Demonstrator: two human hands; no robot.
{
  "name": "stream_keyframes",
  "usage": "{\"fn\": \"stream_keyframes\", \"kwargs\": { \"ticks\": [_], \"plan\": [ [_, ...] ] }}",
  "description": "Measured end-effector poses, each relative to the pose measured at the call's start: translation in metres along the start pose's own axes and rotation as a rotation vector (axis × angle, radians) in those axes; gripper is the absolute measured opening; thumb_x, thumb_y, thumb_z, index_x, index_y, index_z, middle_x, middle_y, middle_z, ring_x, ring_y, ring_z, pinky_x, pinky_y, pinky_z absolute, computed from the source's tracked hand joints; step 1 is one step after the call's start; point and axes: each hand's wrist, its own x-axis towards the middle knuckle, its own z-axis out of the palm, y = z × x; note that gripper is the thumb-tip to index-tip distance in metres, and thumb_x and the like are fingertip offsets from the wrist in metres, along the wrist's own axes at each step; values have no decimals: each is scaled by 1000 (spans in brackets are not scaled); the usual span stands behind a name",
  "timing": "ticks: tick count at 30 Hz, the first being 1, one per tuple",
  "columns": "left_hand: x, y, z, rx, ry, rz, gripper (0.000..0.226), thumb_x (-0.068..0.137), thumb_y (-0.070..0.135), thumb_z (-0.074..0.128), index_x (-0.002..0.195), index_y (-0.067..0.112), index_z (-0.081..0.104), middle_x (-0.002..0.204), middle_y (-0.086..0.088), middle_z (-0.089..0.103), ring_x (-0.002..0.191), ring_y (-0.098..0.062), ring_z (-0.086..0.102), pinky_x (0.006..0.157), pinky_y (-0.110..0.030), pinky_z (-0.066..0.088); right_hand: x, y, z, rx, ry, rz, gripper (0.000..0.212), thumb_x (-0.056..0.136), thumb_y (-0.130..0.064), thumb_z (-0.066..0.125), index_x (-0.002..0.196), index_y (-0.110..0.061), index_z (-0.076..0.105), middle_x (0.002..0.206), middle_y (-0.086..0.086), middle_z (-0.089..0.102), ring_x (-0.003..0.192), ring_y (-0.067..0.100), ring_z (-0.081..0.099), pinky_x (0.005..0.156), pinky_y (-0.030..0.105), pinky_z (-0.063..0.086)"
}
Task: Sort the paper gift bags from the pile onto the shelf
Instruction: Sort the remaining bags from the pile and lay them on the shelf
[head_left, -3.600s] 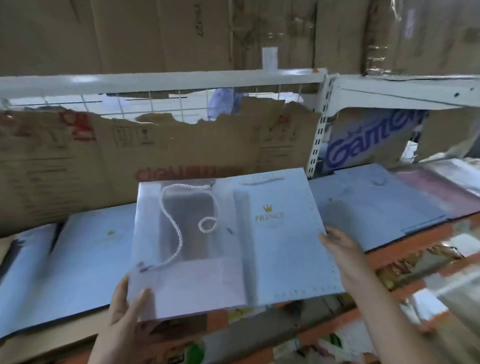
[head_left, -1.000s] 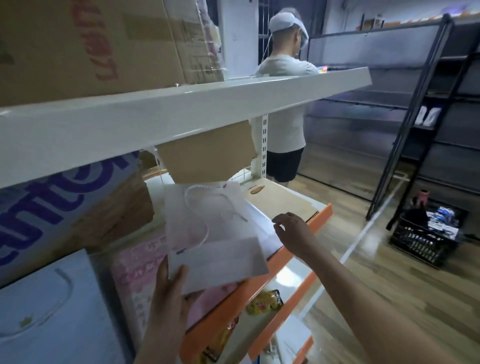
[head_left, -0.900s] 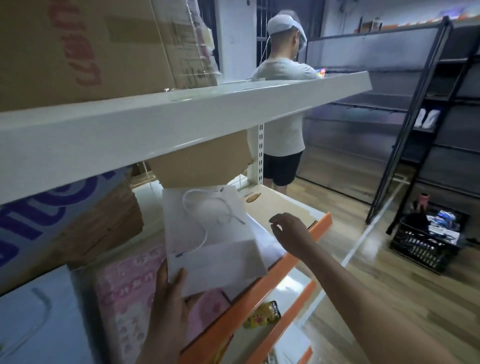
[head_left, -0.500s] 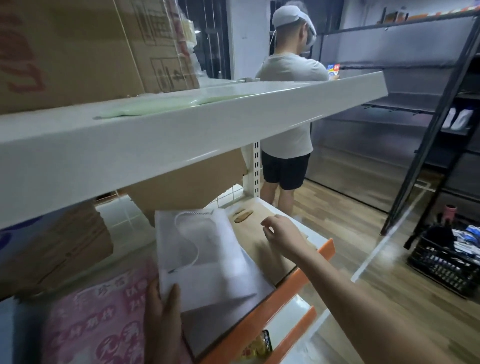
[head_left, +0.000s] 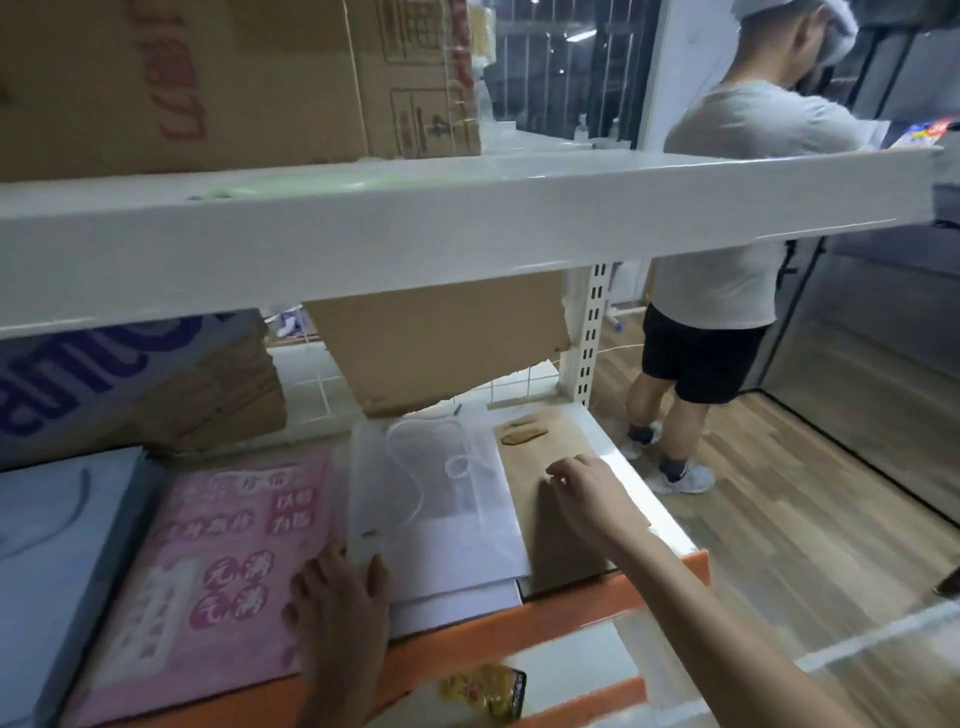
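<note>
The flat white paper gift bag (head_left: 441, 499) lies on the white stack, long axis running away. Left hand (head_left: 340, 587) pinches its near corner; right hand (head_left: 582, 486), fingers relaxed, rests beside.

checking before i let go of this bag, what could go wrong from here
The white bag lies on a white stack whose lower sheets jut toward the orange shelf edge; a nudge from the left hand could slide them off. Its cord handle lies loose on top and might snag the right hand resting on the brown bag beside it.
</note>
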Motion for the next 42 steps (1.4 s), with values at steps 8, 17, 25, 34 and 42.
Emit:
{"fn": "stream_keyframes", "kwargs": {
  "ticks": [8,17,25,34,42],
  "plan": [
    [-9,-9,-11,172,1,-82,44,59,22,86,84,-4,61,73,-26,60,68,-41,59,58,-46,49,-6,-18,7,87,-39,-99,27,93,-17,46,114,-10,62,117,9,60,111,25,52,89,30,39],
    [6,-49,-61,183,15,37,37,92,38,49,118,13,55,118,-10,57,110,-30,51,92,-42,40,7,-102,23,105,49,-238,27,86,-2,53,109,-3,66,112,19,64,109,37,55,90,35,42],
    [14,-204,-169,414,49,-1,41,98,42,30,131,21,43,132,0,49,121,-21,42,98,-35,34,-41,-278,116,75,-135,-519,32,78,-14,43,87,0,71,87,22,68,80,42,65,70,44,54],
    [-22,-411,-297,562,88,-303,35,96,38,35,122,19,49,126,-3,53,119,-24,43,95,-38,33,-143,-497,218,173,-255,-794,32,93,-11,42,122,-5,55,122,13,56,116,27,46,97,33,36],
    [-58,-561,-353,539,91,-544,35,97,42,31,115,19,51,122,-1,54,116,-23,45,95,-37,36,-193,-654,296,185,-352,-979,32,94,-18,41,121,-8,56,123,9,57,115,23,47,97,31,38]
  ]
}}
